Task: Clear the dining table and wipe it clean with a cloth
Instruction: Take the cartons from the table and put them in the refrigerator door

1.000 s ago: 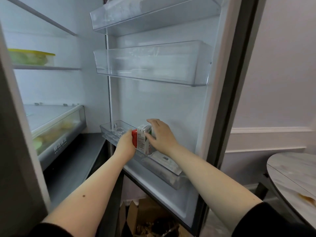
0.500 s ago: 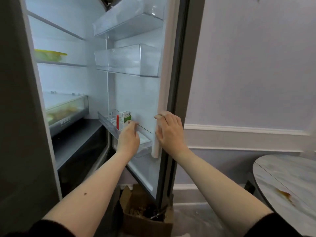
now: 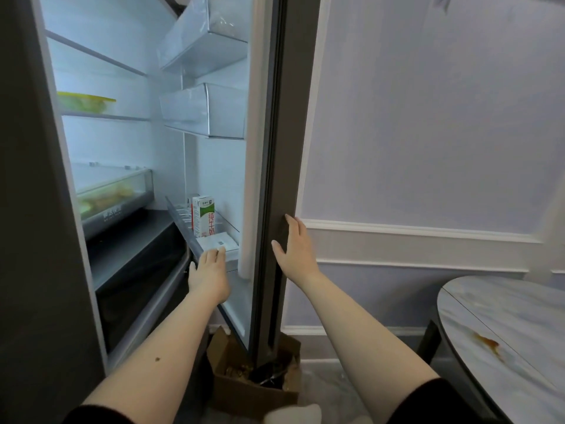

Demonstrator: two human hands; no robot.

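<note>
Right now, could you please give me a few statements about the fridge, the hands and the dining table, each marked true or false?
1. The milk carton stands upright in the lowest door bin. True.
2. The right hand grips the carton. False: it lies flat on the outer edge of the fridge door, fingers straight.
3. The left hand holds nothing. True.
4. The dining table has been wiped clean. False: a brown stain is still on it.
5. A yellow-lidded container sits on a fridge shelf. True.
</note>
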